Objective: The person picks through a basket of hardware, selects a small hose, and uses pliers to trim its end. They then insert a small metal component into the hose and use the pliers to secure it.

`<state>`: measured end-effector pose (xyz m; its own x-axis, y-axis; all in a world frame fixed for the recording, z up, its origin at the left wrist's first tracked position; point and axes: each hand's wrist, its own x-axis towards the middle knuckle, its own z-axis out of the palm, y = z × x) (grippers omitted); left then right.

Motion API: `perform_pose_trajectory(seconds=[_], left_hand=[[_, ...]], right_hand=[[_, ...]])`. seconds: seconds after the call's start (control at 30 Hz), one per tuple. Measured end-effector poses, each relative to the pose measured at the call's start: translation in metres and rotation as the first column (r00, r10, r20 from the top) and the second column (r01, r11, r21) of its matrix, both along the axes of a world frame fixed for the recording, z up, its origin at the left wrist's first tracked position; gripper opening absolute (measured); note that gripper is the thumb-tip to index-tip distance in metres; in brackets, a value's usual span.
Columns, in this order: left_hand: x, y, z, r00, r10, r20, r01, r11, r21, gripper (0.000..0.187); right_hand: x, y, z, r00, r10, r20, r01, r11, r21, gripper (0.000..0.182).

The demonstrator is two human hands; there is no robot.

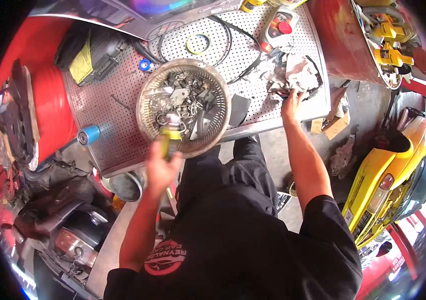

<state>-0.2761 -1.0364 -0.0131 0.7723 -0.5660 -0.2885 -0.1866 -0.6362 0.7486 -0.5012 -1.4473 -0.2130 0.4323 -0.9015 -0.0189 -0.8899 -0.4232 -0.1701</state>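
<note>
Left hand (162, 167) is gripping a yellow tool (170, 140), fingers clamped around it, tip poking over the near rim of the bowl (145, 97). Bowl is sitting mid-bench (103, 140), full of metal parts (183, 100). Right hand (291, 102) is reaching right of the bowl, fingers pressing on a rag (295, 70); grip unclear. Ring (198, 44) is lying beyond the bowl.
</note>
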Motion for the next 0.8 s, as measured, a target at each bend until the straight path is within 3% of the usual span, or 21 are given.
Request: perform_pose_trajectory(seconds=[0.03, 0.07, 0.1, 0.13, 0.17, 0.23, 0.27, 0.33, 0.47, 0.5, 0.53, 0.6, 0.67, 0.73, 0.8], left_hand=[[-0.015, -0.019, 0.002, 0.977, -0.180, 0.117, 0.181, 0.984, 0.002, 0.062], [-0.029, -0.046, 0.014, 0.967, -0.235, -0.099, 0.227, 0.971, -0.080, 0.069], [-0.047, -0.068, 0.013, 0.947, -0.308, -0.090, 0.305, 0.951, -0.041, 0.071], [-0.060, -0.091, 0.011, 0.896, -0.380, -0.231, 0.392, 0.920, 0.007, 0.069], [-0.076, -0.116, 0.001, 0.872, -0.449, -0.195, 0.463, 0.886, 0.033, 0.067], [-0.097, -0.168, -0.020, 0.774, -0.523, -0.356, 0.610, 0.767, 0.200, 0.065], [-0.108, -0.180, -0.047, 0.772, -0.585, -0.250, 0.628, 0.763, 0.154, 0.063], [-0.116, -0.213, -0.082, 0.701, -0.686, -0.195, 0.706, 0.630, 0.323, 0.059], [-0.114, -0.236, -0.137, 0.653, -0.752, 0.091, 0.677, 0.634, 0.374, 0.056], [-0.109, -0.243, -0.134, 0.623, -0.781, 0.049, 0.698, 0.583, 0.416, 0.051], [-0.099, -0.252, -0.099, 0.651, -0.756, -0.066, 0.718, 0.586, 0.375, 0.056], [-0.102, -0.242, -0.081, 0.740, -0.631, 0.234, 0.628, 0.772, 0.095, 0.061], [-0.103, -0.236, -0.047, 0.700, -0.605, 0.380, 0.684, 0.721, -0.111, 0.061], [-0.113, -0.223, -0.030, 0.524, -0.744, 0.414, 0.812, 0.583, 0.019, 0.075], [-0.122, -0.212, -0.034, 0.450, -0.773, 0.448, 0.856, 0.516, 0.029, 0.081]], right_hand=[[-0.004, -0.013, -0.010, 0.998, 0.040, 0.046, -0.041, 0.999, 0.024, 0.048], [-0.009, -0.024, -0.014, 0.996, 0.078, -0.051, -0.076, 0.997, 0.031, 0.040], [-0.007, -0.032, -0.007, 0.991, 0.094, -0.100, -0.084, 0.992, 0.096, 0.036], [-0.005, -0.041, 0.003, 0.983, 0.111, -0.149, -0.087, 0.984, 0.158, 0.032], [-0.010, -0.048, 0.008, 0.977, 0.205, -0.058, -0.193, 0.968, 0.157, 0.023], [-0.013, -0.051, 0.032, 0.961, 0.272, -0.050, -0.261, 0.951, 0.165, 0.023], [-0.016, -0.050, 0.052, 0.952, 0.301, -0.047, -0.290, 0.942, 0.168, 0.023], [-0.021, -0.041, 0.107, 0.957, 0.288, 0.019, -0.281, 0.916, 0.286, 0.028], [-0.056, -0.016, 0.135, 0.968, 0.123, 0.218, -0.214, 0.861, 0.462, 0.039], [-0.057, -0.003, 0.155, 0.975, 0.026, 0.221, -0.140, 0.845, 0.516, 0.038], [-0.059, 0.010, 0.172, 0.973, -0.070, 0.219, -0.070, 0.817, 0.572, 0.038], [-0.070, 0.035, 0.190, 0.956, -0.112, 0.270, -0.111, 0.716, 0.690, 0.037], [-0.067, 0.063, 0.212, 0.964, -0.141, 0.227, -0.061, 0.711, 0.701, 0.037], [-0.075, 0.085, 0.211, 0.941, -0.249, 0.230, -0.009, 0.659, 0.752, 0.038], [-0.080, 0.100, 0.194, 0.876, -0.427, 0.222, 0.120, 0.641, 0.758, 0.043]])
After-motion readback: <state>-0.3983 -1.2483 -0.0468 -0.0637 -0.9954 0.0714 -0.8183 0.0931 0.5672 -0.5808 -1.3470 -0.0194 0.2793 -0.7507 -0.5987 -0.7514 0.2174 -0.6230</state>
